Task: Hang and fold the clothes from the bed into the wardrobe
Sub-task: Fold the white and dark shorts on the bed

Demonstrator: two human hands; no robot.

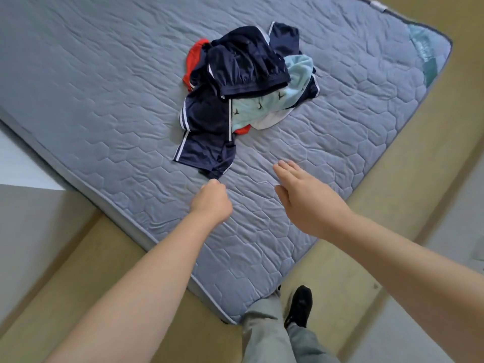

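Note:
A pile of clothes [243, 82] lies in the middle of the grey quilted mattress [104, 87]. It holds navy garments with white stripes, a pale mint piece [298, 74], something white and a red piece [195, 57]. The nearest navy shorts [207, 142] stretch toward me. My left hand [212, 199] has its fingers curled at the shorts' nearest corner and seems to pinch it. My right hand [303, 197] hovers flat over the mattress to the right of the shorts, fingers straight, holding nothing.
The mattress sits on a tan wooden bed frame [392, 184] whose edge runs along the right and the near corner. My grey trouser leg [264, 328] and black shoe [300, 305] stand at that corner. A pale floor shows at left and right.

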